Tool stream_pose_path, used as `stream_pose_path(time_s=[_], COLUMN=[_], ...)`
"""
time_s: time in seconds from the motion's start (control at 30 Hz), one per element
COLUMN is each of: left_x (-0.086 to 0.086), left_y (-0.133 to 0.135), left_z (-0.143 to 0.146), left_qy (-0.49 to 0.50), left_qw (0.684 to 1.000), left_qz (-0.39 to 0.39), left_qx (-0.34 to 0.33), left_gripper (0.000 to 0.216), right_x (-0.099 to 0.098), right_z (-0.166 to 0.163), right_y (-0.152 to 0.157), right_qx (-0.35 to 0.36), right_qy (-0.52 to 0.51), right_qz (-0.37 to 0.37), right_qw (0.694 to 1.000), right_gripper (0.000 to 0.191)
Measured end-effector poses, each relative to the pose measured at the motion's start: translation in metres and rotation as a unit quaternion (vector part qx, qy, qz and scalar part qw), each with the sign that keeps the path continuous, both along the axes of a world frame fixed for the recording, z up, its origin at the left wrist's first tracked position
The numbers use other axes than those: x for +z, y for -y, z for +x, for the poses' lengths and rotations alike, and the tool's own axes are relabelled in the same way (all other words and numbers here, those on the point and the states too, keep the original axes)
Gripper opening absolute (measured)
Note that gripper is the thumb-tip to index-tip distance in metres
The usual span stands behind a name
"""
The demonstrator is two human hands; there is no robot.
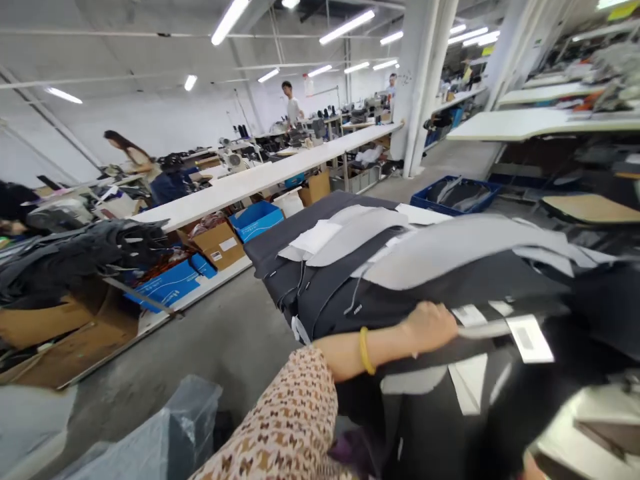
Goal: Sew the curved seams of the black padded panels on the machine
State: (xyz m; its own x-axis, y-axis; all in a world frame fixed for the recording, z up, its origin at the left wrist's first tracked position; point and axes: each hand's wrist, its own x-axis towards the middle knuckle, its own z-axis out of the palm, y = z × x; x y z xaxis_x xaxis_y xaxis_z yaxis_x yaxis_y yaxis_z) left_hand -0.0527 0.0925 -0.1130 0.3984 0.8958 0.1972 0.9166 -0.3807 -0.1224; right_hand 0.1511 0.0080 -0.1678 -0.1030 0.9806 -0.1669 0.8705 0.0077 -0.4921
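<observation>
My left hand (431, 327) reaches out with its fingers curled closed over dark fabric (400, 310). What lies inside the grip is hidden. A narrow pale strip (484, 330) runs right from beside the knuckles, towards a white printed label (530, 339). Behind the hand, large light-grey cut pieces (450, 250) lie on the dark fabric stack. Nearer to me are a white folded piece (470, 383) and a rounded grey piece (414, 380). Only a sliver of my right hand (533, 468) shows at the bottom right, next to a blurred cream-coloured object (585, 433); its fingers are hidden.
A long white bench (280, 170) stands across the aisle, with blue boxes (256, 220) and cartons beneath. Dark cut pieces (80, 257) are heaped at left. Clear plastic wrap (165, 427) sits at lower left. A blue crate (453, 197) stands beyond the stack. People work farther back.
</observation>
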Motion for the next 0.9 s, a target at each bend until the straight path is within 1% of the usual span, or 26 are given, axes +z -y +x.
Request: stream_pose_path(time_s=[0.07,0.13,0.17,0.2,0.23,0.3,0.33,0.37,0.4,0.47,0.5,0.53,0.57,0.63,0.7,0.73,0.77,0.8,0.83,0.87,0.9], left_x=[0.004,0.008,0.010,0.012,0.016,0.025,0.030,0.035,0.039,0.045,0.047,0.048,0.048,0.050,0.053,0.055,0.058,0.059,0.060,0.060,0.059], left_y=[-0.012,-0.019,-0.019,-0.018,-0.016,-0.010,-0.009,-0.009,-0.010,-0.018,-0.024,-0.030,-0.035,-0.042,-0.038,-0.030,-0.019,-0.005,0.011,0.028,0.045], left_z=[-0.006,-0.009,-0.009,-0.010,-0.012,-0.025,-0.036,-0.050,-0.066,-0.100,-0.115,-0.128,-0.136,-0.136,-0.118,-0.104,-0.090,-0.077,-0.067,-0.060,-0.057], left_qy=[0.018,0.034,0.043,0.053,0.065,0.097,0.117,0.138,0.158,0.195,0.212,0.229,0.246,0.285,0.328,0.362,0.409,0.457,0.541,0.595,0.599], left_qw=[0.999,0.997,0.995,0.992,0.990,0.986,0.983,0.979,0.971,0.941,0.922,0.906,0.893,0.883,0.882,0.877,0.865,0.848,0.803,0.761,0.737], left_qz=[-0.022,-0.045,-0.057,-0.068,-0.078,-0.095,-0.098,-0.094,-0.082,-0.062,-0.068,-0.082,-0.098,-0.120,-0.122,-0.119,-0.121,-0.130,-0.156,-0.207,-0.286], left_qx=[0.023,0.058,0.076,0.088,0.094,0.096,0.102,0.122,0.158,0.268,0.316,0.347,0.363,0.354,0.316,0.292,0.264,0.236,0.195,0.157,0.127], left_gripper=[0.029,0.032,0.033,0.035,0.035,0.036,0.034,0.032,0.033,0.040,0.043,0.044,0.042,0.033,0.031,0.033,0.036,0.038,0.038,0.037,0.036], right_x=[-0.001,-0.001,0.001,0.004,0.007,0.016,0.020,0.024,0.027,0.029,0.030,0.031,0.033,0.037,0.044,0.049,0.054,0.059,0.065,0.071,0.076], right_z=[-0.024,-0.046,-0.053,-0.057,-0.057,-0.046,-0.035,-0.023,-0.009,0.019,0.031,0.041,0.048,0.053,0.046,0.038,0.029,0.019,0.009,-0.001,-0.010], right_y=[0.000,-0.006,-0.010,-0.013,-0.016,-0.013,-0.009,-0.002,0.005,0.020,0.027,0.033,0.037,0.043,0.042,0.038,0.033,0.026,0.018,0.009,0.000], right_qx=[0.006,0.015,0.033,0.070,0.078,0.095,0.096,0.099,0.100,0.089,0.078,0.064,0.043,-0.020,-0.082,-0.105,-0.119,-0.128,-0.136,-0.150,-0.174], right_qy=[-0.011,-0.028,-0.041,-0.064,-0.074,-0.085,-0.083,-0.084,-0.092,-0.116,-0.132,-0.148,-0.162,-0.201,-0.270,-0.315,-0.369,-0.428,-0.491,-0.545,-0.581], right_qz=[-0.023,-0.045,-0.059,-0.079,-0.089,-0.111,-0.116,-0.118,-0.120,-0.120,-0.118,-0.118,-0.118,-0.122,-0.153,-0.176,-0.203,-0.228,-0.246,-0.260,-0.267], right_qw=[1.000,0.999,0.997,0.992,0.990,0.986,0.985,0.985,0.983,0.982,0.981,0.980,0.979,0.972,0.947,0.927,0.899,0.865,0.825,0.783,0.749], right_gripper=[0.029,0.025,0.023,0.023,0.023,0.024,0.025,0.027,0.030,0.037,0.040,0.042,0.043,0.046,0.049,0.051,0.053,0.055,0.057,0.059,0.060])
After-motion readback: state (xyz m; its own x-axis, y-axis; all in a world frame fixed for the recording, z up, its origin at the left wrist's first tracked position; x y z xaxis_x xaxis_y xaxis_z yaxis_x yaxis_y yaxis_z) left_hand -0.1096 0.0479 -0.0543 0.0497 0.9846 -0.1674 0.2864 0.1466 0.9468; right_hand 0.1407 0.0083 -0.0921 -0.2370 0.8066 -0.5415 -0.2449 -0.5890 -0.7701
